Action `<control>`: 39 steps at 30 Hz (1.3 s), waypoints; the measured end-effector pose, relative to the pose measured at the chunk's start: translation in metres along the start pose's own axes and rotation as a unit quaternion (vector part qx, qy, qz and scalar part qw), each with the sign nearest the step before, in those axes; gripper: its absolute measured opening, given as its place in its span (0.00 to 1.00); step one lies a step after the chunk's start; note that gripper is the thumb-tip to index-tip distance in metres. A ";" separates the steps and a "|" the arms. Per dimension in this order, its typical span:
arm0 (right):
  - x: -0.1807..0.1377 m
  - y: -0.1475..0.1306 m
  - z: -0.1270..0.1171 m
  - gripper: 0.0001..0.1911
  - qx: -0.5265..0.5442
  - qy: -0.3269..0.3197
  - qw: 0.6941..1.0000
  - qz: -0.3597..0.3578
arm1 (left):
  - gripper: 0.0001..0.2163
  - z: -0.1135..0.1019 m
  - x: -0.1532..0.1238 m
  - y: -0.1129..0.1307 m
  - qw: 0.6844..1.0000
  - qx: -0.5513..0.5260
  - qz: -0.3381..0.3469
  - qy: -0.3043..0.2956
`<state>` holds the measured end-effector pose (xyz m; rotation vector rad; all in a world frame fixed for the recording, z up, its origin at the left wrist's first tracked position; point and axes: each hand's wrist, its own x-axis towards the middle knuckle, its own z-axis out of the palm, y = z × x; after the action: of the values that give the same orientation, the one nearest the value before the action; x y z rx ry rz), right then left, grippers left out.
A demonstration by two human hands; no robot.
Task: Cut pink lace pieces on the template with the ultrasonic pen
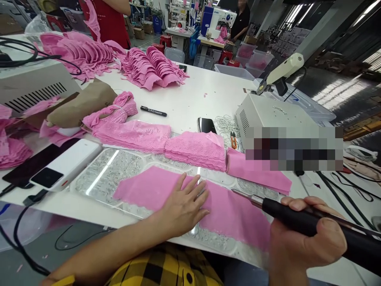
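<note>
A single pink fabric piece [169, 182] lies flat on a clear, glossy mat [98, 174] at the table's front edge. My left hand [187, 202] rests palm down on its middle, fingers spread. My right hand [309, 234] is wrapped round a thick black handheld cutter [294, 214] with a slim, pointed metal tip. That tip is at the fabric's upper edge, right of my left hand; whether it touches I cannot tell. Just beyond lie a stack of pink lace pieces [195, 149], another lace stack [133, 135] and smooth pink pieces [258, 172].
White power bank [65, 165] with cables at left; black marker [153, 111], phone [206, 125] and orange snips [233, 140] beyond the stacks. A vented machine box [276, 111] stands right, another [38, 83] left. Pink piles [151, 67] lie at the back. Two people are beyond the table.
</note>
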<state>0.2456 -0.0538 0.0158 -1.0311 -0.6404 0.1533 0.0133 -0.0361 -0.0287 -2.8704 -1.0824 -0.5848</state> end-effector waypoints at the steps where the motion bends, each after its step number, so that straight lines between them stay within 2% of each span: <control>1: -0.003 0.000 0.004 0.09 0.009 -0.011 1.000 0.003 | 0.20 0.000 -0.001 0.000 1.000 0.000 0.000 0.001; 7: -0.017 0.000 0.020 0.09 0.011 -0.058 0.998 0.009 | 0.20 0.000 -0.003 -0.001 1.000 -0.012 -0.004 -0.002; 15: -0.014 0.003 0.016 0.09 0.014 -0.069 0.998 0.002 | 0.20 0.000 -0.003 0.000 1.000 -0.007 0.002 0.004; 21: -0.016 0.004 0.013 0.07 0.015 -0.086 0.996 -0.003 | 0.20 0.000 -0.004 0.000 1.000 -0.004 0.001 -0.016; 27: -0.012 0.003 0.014 0.08 0.023 -0.075 0.997 -0.005 | 0.19 -0.003 -0.003 0.001 0.999 -0.021 0.006 0.024; 32: -0.012 -0.005 0.014 0.09 0.042 -0.047 0.997 0.038 | 0.19 -0.019 -0.015 0.005 0.996 -0.065 0.054 0.029; 36: -0.024 -0.009 0.014 0.09 0.055 -0.071 0.992 0.093 | 0.17 -0.024 -0.034 0.003 0.988 -0.102 0.110 0.021; 39: -0.034 -0.006 0.015 0.09 0.063 -0.092 0.988 0.102 | 0.16 -0.023 -0.044 0.000 0.986 -0.110 0.124 0.014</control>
<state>0.2090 -0.0596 0.0122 -0.9654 -0.6821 0.4677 -0.0247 -0.0677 -0.0231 -3.1054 -0.6793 -0.7671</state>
